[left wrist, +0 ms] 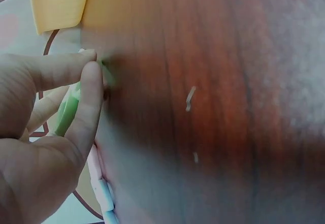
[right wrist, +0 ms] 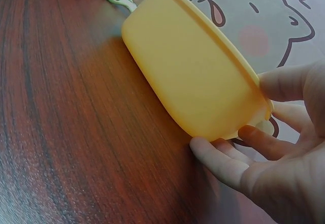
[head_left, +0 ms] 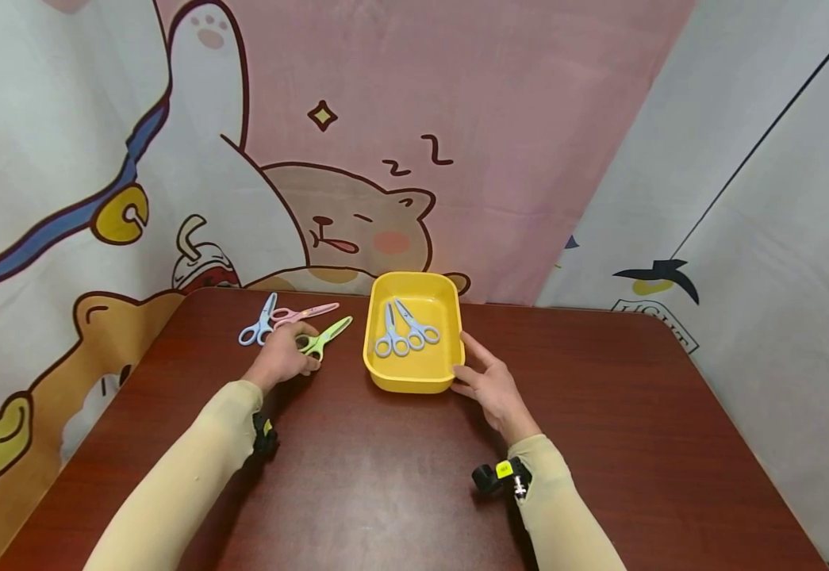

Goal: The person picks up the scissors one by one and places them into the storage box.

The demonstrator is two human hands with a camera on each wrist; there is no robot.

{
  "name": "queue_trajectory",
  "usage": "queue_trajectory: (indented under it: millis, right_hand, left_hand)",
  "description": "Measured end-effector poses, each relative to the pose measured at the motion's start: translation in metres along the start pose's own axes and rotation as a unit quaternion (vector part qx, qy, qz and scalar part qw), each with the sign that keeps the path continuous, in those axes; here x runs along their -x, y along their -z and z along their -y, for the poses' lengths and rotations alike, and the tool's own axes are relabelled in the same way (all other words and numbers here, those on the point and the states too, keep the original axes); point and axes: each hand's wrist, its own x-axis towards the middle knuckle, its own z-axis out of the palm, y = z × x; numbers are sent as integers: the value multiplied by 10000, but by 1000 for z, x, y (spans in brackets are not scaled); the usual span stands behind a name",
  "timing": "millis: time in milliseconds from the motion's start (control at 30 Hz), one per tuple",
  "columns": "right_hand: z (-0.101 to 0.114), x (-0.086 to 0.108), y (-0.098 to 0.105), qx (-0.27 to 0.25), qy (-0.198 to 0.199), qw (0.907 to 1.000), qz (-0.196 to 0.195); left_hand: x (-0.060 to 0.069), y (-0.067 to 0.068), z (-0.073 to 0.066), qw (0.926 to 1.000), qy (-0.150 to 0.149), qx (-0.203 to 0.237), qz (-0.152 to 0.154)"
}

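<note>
In the head view my left hand (head_left: 285,357) pinches the handles of green scissors (head_left: 327,336), whose tip points toward the yellow tray (head_left: 407,385). The left wrist view shows thumb and finger closing round a green handle (left wrist: 67,113). Pink scissors (head_left: 307,312) and blue scissors (head_left: 260,320) lie just behind that hand. Two pale blue scissors (head_left: 389,331) rest inside the tray, side by side. My right hand (head_left: 496,392) touches the tray's outer right wall with spread, mostly straight fingers. Up close, those fingers (right wrist: 218,158) meet its rim and lower edge.
The dark red-brown table (head_left: 385,476) runs up to a cartoon-printed cloth (head_left: 528,119) right behind the tray. Table surface extends in front of and to the right of the tray. A small wrist camera (head_left: 503,476) is strapped to each sleeve.
</note>
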Motion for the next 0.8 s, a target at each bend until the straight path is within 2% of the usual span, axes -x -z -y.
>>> queue_trajectory:
  millis: [400, 800]
  right_hand:
    - [0, 1, -1, -19, 40, 10000, 8]
    - [0, 1, -1, -2, 37, 10000, 5]
  left_hand:
    - [1, -1, 6, 9966, 24, 797, 226]
    - [8, -3, 3, 9962, -111, 861, 40]
